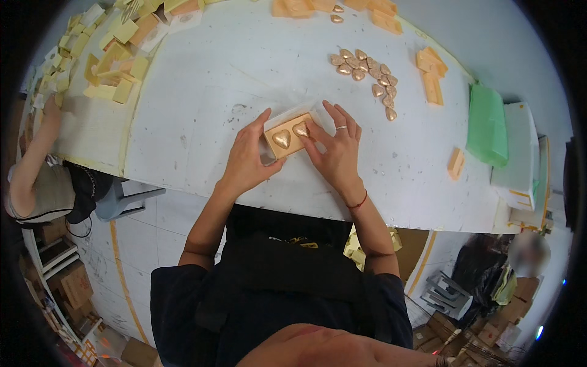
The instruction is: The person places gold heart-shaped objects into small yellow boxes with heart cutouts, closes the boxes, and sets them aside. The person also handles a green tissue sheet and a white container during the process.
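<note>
A small open box (pixel 293 152) with a peach insert lies tilted on the white table before me, its pale clear-looking cover raised behind it. Two gold foil-wrapped hearts sit side by side in the insert: the left heart (pixel 281 139) is uncovered, and the right heart (pixel 300 129) is pinched between the thumb and index finger of my right hand (pixel 337 153). Around the box's left end curls my left hand (pixel 250 158), thumb at the lower edge and fingers at the upper corner. Several more foil hearts (pixel 363 65) lie loose to the upper right.
Peach inserts (pixel 431 75) lie at the right and far edge, one small insert (pixel 456 164) nearer. A green plastic sheet (pixel 488 126) hangs beside a white box (pixel 520 151). Yellow boxes (pixel 114 64) crowd the left, where another person's arm (pixel 39 142) reaches in.
</note>
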### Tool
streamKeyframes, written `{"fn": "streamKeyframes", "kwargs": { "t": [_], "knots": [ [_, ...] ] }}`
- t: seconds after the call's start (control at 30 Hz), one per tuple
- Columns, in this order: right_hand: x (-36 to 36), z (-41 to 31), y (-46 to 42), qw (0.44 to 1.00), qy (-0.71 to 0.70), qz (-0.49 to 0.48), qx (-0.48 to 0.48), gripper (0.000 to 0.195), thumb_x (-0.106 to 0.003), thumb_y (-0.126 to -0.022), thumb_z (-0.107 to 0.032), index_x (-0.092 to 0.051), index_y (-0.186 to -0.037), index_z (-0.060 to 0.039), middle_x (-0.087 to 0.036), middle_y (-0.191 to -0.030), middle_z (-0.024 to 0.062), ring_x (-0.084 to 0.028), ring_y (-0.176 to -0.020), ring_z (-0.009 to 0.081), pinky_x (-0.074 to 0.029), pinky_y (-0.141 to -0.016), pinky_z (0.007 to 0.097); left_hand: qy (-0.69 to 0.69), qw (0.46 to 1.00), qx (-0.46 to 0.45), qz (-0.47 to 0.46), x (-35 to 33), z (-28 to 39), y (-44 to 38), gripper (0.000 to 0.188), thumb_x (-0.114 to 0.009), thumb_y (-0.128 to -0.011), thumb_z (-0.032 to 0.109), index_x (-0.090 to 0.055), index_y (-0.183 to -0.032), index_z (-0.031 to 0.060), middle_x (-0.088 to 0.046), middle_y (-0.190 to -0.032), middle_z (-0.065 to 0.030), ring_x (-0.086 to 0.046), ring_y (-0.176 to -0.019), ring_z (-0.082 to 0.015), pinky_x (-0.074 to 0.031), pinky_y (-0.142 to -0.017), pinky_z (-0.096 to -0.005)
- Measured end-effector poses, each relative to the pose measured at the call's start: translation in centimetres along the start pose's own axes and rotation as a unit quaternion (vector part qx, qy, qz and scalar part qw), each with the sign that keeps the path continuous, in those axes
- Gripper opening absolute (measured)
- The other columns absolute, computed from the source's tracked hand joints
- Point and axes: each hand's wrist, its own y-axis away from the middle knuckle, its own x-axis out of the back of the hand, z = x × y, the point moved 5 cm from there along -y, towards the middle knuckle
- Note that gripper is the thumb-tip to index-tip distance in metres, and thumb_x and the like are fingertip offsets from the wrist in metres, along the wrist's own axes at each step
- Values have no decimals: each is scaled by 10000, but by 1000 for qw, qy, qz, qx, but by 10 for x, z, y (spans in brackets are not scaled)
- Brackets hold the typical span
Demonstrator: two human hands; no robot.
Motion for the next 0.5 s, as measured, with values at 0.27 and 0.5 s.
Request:
{"fn": "streamKeyframes", "kwargs": {
  "t": [0.27,0.5],
  "knots": [
    [-5,55,4,778,-581,-97,-219,320,-701,-914,-131,-667,-1225,-67,-573,-1344,105,-542,-1208,235,-443,-1007,384,66,992,24,-101,1,0,-4,934,-777,-717,153,-301,-1512,44,-445,-1481,-167,-448,-1335,-301,-285,-1164,-447],
    [-22,41,16,881,-406,-202,-135,391,-736,-868,-71,-651,-1250,-81,-594,-1311,98,-598,-1094,258,-474,-965,345,254,951,31,-172,6,-10,-4,654,-706,-833,116,-471,-1442,68,-548,-1412,-113,-444,-1353,-219,-208,-1206,-436]
  ]
}}
